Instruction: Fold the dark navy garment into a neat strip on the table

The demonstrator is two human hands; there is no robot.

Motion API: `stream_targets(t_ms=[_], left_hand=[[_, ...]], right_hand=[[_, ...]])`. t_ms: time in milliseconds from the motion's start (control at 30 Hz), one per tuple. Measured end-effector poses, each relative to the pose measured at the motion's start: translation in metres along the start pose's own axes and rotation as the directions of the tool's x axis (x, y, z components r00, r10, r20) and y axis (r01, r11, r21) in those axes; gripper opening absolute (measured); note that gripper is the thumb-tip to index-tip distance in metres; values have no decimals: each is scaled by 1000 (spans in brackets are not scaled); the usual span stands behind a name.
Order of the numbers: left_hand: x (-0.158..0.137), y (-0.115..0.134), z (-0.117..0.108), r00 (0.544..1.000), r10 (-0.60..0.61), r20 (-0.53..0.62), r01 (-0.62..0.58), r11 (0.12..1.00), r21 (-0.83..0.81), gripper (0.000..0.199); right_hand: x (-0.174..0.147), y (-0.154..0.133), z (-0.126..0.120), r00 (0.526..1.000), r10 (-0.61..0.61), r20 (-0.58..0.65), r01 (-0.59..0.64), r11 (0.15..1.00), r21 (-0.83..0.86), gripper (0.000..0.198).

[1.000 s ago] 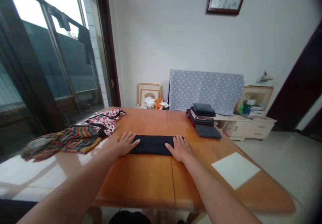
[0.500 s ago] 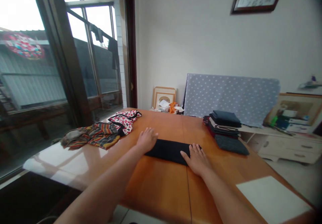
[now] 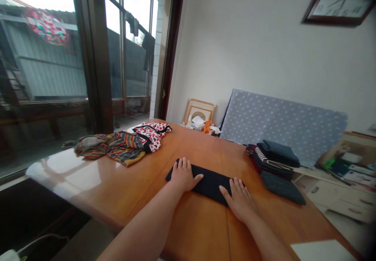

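A dark folded piece of clothing lies flat on the wooden table in a long narrow strip; its exact kind does not show. My left hand rests on its left part, palm down, with the fingers stretched out and the thumb apart. On the right end lies my right hand, also flat, fingers forward and thumb spread toward the middle. Neither hand grips the cloth. Part of the strip's ends is covered by my hands.
To the right stands a stack of folded clothes, with a folded dark garment before it. Crumpled striped clothing and a patterned garment lie at the left. A white sheet is near the front right edge of the table.
My left hand has moved from the strip's left end onto its top, nearer the middle. My right hand stays on the right end. The camera view has tilted and turned left.
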State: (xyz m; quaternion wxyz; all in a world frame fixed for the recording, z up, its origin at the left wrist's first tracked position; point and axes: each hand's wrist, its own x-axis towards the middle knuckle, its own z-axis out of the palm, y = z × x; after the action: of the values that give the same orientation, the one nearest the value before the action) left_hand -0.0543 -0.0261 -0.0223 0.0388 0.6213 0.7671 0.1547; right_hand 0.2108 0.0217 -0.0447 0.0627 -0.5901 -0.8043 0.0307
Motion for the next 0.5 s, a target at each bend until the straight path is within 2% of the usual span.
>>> stream_targets(t_ms=[133, 233, 300, 400, 467, 500], left_hand=[[6, 1, 0, 999, -31, -7, 31, 999, -29, 113], [10, -6, -4, 996, -28, -83, 23, 997, -72, 91], [13, -14, -13, 977, -124, -176, 106, 989, -105, 68], [16, -28, -27, 893, -352, -280, 320, 935, -157, 45], [19, -36, -33, 861, -434, -267, 395, 899, -189, 37], [20, -40, -35, 860, -451, -238, 409, 889, -205, 34]], right_hand=[[1, 2, 2, 1000, -9, -1, 9, 1000, 1, 97], [2, 3, 4, 1000, -12, -4, 12, 1000, -7, 97], [3, 4, 5, 1000, -12, -5, 12, 1000, -13, 98], [3, 4, 4, 1000, -10, -2, 10, 1000, -17, 99], [3, 4, 4, 1000, -5, -1, 5, 1000, -16, 100], [3, 4, 3, 1000, -3, 0, 3, 1000, -16, 99]])
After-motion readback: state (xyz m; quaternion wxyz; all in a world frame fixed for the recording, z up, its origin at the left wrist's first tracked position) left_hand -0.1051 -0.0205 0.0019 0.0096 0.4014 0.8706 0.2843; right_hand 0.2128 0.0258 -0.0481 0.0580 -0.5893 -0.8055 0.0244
